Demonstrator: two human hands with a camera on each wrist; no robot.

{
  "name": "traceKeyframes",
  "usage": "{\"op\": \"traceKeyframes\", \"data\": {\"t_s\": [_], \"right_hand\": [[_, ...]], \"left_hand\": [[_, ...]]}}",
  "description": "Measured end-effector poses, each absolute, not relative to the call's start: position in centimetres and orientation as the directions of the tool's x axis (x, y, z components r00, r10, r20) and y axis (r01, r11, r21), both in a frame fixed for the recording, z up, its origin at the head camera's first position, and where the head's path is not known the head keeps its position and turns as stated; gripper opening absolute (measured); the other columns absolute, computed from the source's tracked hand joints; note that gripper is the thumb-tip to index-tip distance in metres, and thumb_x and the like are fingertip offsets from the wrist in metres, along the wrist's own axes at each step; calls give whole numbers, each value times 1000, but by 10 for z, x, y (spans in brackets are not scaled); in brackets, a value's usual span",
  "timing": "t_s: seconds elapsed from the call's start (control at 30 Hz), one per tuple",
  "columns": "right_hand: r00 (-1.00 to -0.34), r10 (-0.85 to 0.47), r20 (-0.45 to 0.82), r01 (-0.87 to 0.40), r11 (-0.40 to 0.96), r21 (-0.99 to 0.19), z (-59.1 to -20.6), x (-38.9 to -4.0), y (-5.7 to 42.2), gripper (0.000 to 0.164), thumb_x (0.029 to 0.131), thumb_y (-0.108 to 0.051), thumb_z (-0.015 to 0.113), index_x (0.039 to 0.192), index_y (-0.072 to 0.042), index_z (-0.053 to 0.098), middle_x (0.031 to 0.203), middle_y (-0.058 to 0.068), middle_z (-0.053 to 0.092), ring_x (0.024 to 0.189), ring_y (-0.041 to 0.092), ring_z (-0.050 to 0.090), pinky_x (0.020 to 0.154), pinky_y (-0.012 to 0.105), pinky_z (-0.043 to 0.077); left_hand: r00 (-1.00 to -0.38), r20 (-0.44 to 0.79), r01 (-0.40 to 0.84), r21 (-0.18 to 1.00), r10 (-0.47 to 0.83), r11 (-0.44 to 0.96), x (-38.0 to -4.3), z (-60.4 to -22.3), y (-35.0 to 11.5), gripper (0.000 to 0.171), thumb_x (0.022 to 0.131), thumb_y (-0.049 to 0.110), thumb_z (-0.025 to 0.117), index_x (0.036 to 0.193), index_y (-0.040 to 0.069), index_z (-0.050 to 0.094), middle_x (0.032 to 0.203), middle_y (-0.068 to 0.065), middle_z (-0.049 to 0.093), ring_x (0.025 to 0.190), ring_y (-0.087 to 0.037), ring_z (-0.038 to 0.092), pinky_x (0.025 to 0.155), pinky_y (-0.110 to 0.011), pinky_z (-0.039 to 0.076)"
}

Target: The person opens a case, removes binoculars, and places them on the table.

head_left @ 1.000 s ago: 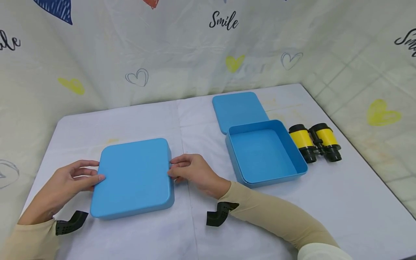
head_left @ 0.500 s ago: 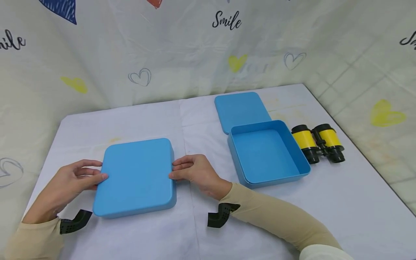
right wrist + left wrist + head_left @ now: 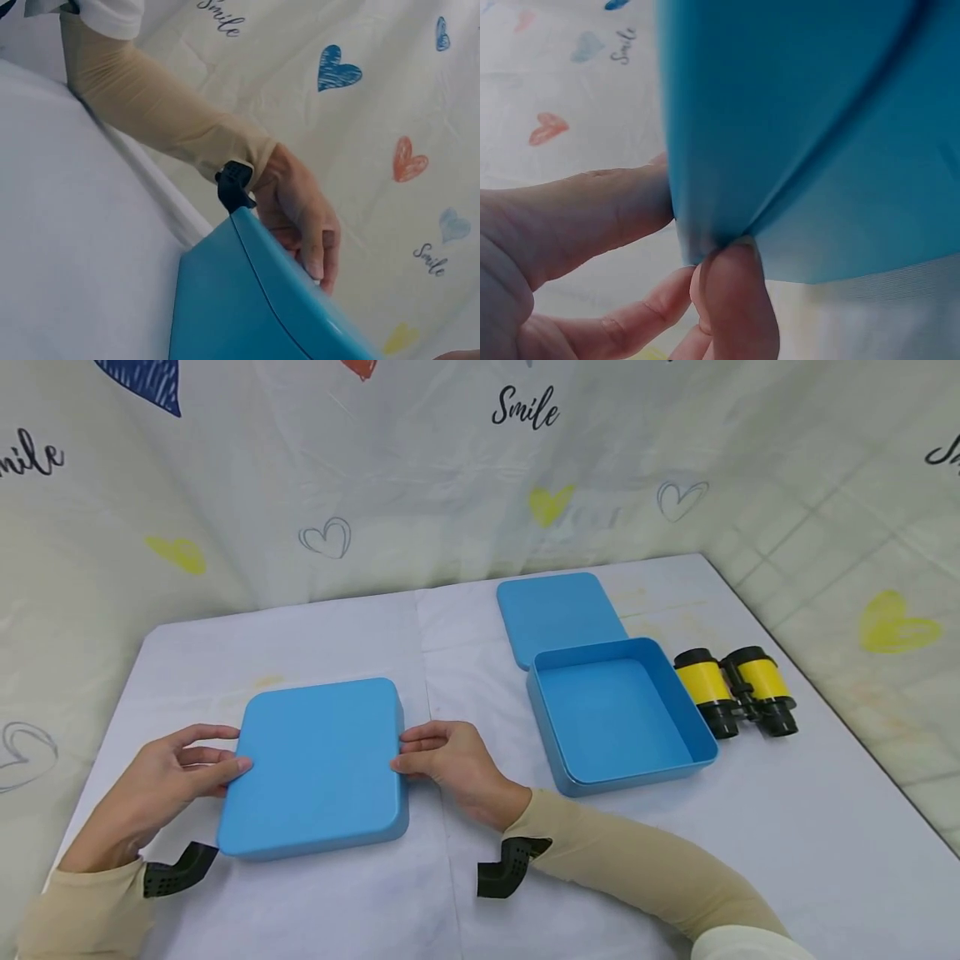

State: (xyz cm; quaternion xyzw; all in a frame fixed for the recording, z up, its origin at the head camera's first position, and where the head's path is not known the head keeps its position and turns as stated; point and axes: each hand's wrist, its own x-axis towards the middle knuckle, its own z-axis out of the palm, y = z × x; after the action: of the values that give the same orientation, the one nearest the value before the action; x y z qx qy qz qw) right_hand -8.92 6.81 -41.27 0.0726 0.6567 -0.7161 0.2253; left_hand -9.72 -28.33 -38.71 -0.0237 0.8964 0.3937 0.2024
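A blue square box [image 3: 315, 768] with its lid on sits at the left of the white-covered table. My left hand [image 3: 172, 785] holds its left side, thumb at the top edge. In the left wrist view, the tip of a digit [image 3: 739, 300] presses near the seam between lid [image 3: 712, 142] and base. At the right side, my right hand [image 3: 465, 768] holds the box between thumb and fingers; some fingertips are hidden behind the edge. The right wrist view shows my left hand [image 3: 304, 217] across the box [image 3: 225, 300]. The box's inside is hidden.
Right of my right hand stands a lidless blue box [image 3: 615, 718] with nothing in it. Its flat blue lid [image 3: 558, 614] lies behind it. Yellow and black binoculars [image 3: 738, 689] lie beside that box, near the table's right edge. A printed cloth [image 3: 420, 468] hangs behind the table.
The head view has shifted slightly, so everything appears a little further right. Both hands stay on the lidded box; my right fingers have settled against its side.
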Motion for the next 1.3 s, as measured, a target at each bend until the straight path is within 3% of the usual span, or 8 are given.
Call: {"op": "traceKeyframes", "data": {"t_s": [0.23, 0.7, 1.3], "right_hand": [[-894, -213, -395, 420, -86, -903, -412, -85, 64, 39, 84, 0, 78, 121, 4, 66, 104, 10, 72, 82, 12, 71, 87, 31, 63], [-895, -200, -400, 427, -117, -897, -412, -84, 60, 38, 84, 4, 74, 121, 5, 64, 104, 10, 68, 82, 14, 68, 85, 29, 62], [-889, -212, -407, 435, -110, -894, -412, -90, 57, 41, 84, 8, 70, 124, 7, 60, 105, 9, 62, 84, 15, 63, 80, 26, 58]], "left_hand": [[-909, -402, -233, 705, 107, 670, -98, -385, -284, 76, 95, 46, 73, 153, 8, 41, 114, 0, 71, 88, -14, 78, 78, -22, 59], [-906, -404, -233, 729, 129, 644, -101, -392, -286, 71, 98, 39, 71, 150, 1, 41, 113, -1, 74, 89, -10, 76, 79, -22, 60], [-900, -414, -261, 761, 135, 594, -103, -395, -288, 70, 99, 34, 72, 149, -3, 42, 103, 16, 70, 90, -5, 75, 81, -23, 62]]}}
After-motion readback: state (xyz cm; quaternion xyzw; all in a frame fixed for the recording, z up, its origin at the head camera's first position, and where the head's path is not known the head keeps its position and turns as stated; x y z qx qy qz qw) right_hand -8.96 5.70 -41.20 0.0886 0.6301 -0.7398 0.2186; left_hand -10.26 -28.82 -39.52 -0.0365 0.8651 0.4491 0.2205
